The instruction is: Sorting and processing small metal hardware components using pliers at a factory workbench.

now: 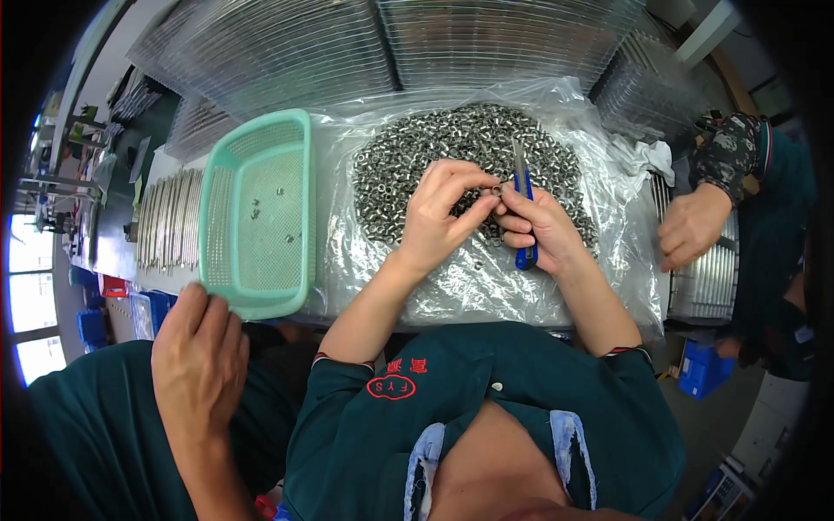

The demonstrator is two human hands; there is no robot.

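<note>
A small metal ring (pixel 496 190) is held up between the fingertips of both hands, above a large pile of similar small metal rings (pixel 469 130). My left hand (pixel 441 208) pinches the ring from the left with thumb and forefinger. My right hand (pixel 547 230) is wrapped around a blue utility knife (pixel 524 208), its blade pointing away from me. The right thumb and fingertip meet the ring beside the left fingertips. Clear plastic sheeting (pixel 391 291) lies under the pile.
A mint-green plastic basket (pixel 310 208) with several small metal pieces stands at the left. Metal rods (pixel 165 221) lie beyond it. Stacked clear trays (pixel 287 61) line the back. Co-workers' hands show at lower left (pixel 200 347) and right (pixel 695 227), near a white cloth (pixel 647 159).
</note>
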